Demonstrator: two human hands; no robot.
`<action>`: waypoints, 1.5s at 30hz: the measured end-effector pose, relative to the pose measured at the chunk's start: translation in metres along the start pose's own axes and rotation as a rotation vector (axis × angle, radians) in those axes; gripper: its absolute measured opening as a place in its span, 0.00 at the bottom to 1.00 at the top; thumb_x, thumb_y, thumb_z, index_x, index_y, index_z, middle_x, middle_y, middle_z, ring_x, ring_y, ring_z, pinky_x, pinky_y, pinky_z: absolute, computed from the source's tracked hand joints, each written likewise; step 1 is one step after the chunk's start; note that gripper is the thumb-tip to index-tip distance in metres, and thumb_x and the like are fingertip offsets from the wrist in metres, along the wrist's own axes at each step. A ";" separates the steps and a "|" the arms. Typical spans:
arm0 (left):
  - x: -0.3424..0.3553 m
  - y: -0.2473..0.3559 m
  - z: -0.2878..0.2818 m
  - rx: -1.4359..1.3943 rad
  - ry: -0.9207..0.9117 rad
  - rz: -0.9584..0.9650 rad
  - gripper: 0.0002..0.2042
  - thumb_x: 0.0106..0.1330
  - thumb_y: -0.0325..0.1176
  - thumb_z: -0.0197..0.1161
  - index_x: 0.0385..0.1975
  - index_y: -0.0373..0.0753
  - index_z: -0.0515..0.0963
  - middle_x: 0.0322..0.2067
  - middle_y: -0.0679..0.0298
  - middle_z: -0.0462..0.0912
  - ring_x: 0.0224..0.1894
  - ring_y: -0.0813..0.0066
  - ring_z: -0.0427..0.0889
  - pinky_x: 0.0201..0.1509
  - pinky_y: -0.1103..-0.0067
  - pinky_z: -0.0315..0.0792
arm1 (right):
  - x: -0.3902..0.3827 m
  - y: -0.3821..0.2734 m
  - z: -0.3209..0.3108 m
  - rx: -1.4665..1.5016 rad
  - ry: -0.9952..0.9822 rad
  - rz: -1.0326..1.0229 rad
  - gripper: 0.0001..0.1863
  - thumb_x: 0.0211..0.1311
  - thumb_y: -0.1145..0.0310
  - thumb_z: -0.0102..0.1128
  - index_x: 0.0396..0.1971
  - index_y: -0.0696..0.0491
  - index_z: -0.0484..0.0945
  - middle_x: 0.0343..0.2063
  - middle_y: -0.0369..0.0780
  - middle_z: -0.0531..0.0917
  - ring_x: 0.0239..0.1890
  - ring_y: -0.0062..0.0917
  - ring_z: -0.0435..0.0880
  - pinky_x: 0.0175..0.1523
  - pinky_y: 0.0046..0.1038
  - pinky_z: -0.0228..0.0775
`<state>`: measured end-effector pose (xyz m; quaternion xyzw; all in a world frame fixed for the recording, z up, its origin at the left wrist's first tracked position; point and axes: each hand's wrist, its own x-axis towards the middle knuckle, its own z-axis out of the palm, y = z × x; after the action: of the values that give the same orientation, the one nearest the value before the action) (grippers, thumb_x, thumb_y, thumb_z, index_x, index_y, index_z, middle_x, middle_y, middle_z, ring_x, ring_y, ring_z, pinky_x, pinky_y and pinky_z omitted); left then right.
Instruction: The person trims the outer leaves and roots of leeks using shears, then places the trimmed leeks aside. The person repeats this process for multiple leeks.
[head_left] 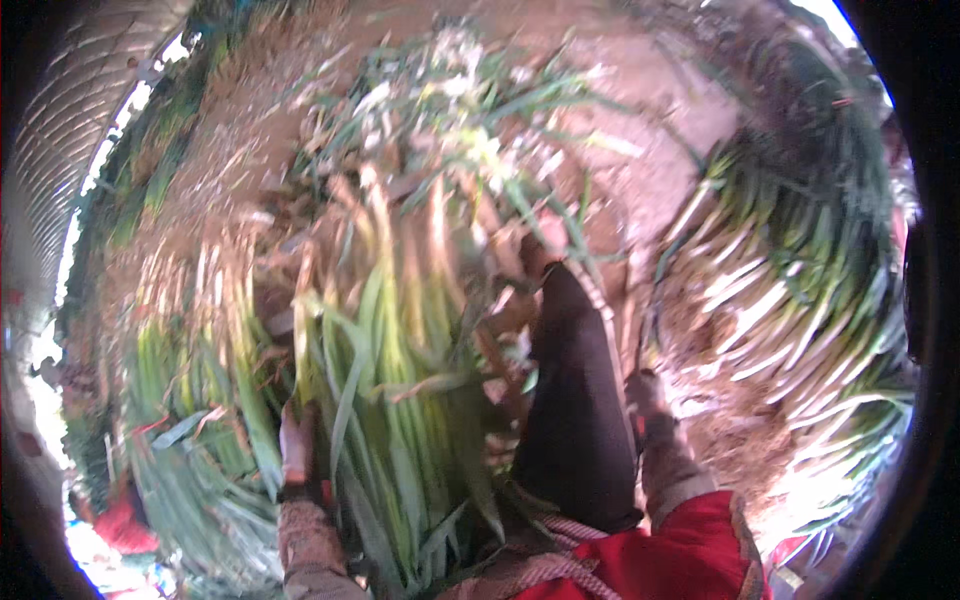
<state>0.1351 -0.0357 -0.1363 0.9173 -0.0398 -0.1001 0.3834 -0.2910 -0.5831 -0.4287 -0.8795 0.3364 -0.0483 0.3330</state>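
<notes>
A thick bundle of green onions (405, 400), with yellowish stalks and long green leaves, lies in front of me, roots pointing away. At its left edge my left hand (297, 440) is closed around stalks; leaves partly hide the fingers. My right hand (650, 392) is on the right, beyond my knee, low over the soil and away from the bundle. Its fingers are curled, but blur hides what they hold. Between the hands stretches my leg in dark trousers (575, 410).
More green onions (190, 370) lie in a row at the left. A long pile of white-stemmed green onions (760, 310) curves along the right. Loose trimmings (450, 90) litter the ground ahead. Red cloth (650, 560) covers my lap; a ribbed roof (85, 100) rises at far left.
</notes>
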 end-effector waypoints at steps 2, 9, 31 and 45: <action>0.010 -0.017 -0.002 0.171 0.054 0.052 0.31 0.72 0.48 0.61 0.65 0.29 0.67 0.53 0.44 0.79 0.55 0.57 0.79 0.62 0.71 0.69 | -0.017 -0.012 -0.034 0.005 0.108 -0.215 0.12 0.64 0.60 0.63 0.36 0.54 0.81 0.25 0.35 0.80 0.23 0.24 0.81 0.26 0.29 0.73; 0.018 0.014 -0.011 -0.080 0.326 0.327 0.24 0.71 0.38 0.63 0.61 0.30 0.70 0.52 0.47 0.80 0.52 0.59 0.81 0.61 0.70 0.71 | -0.088 -0.183 -0.206 0.920 0.229 0.232 0.15 0.64 0.68 0.58 0.45 0.60 0.82 0.27 0.38 0.83 0.22 0.21 0.80 0.26 0.23 0.73; -0.162 0.172 0.066 -1.098 -0.748 0.280 0.29 0.67 0.36 0.62 0.66 0.35 0.64 0.54 0.51 0.79 0.56 0.56 0.79 0.62 0.61 0.73 | -0.168 -0.452 -0.224 0.238 0.118 -0.779 0.21 0.64 0.55 0.66 0.48 0.55 0.79 0.35 0.48 0.83 0.38 0.45 0.84 0.44 0.40 0.75; -0.108 0.185 0.069 -1.026 -1.162 0.695 0.27 0.66 0.28 0.64 0.65 0.33 0.65 0.48 0.58 0.80 0.53 0.70 0.80 0.61 0.68 0.74 | -0.145 -0.572 -0.320 -0.118 0.128 -1.470 0.27 0.58 0.54 0.72 0.49 0.59 0.79 0.42 0.45 0.84 0.43 0.36 0.85 0.49 0.34 0.75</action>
<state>0.0157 -0.1973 -0.0357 0.3682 -0.4597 -0.4376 0.6794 -0.1814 -0.3536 0.1926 -0.8899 -0.3185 -0.2918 0.1469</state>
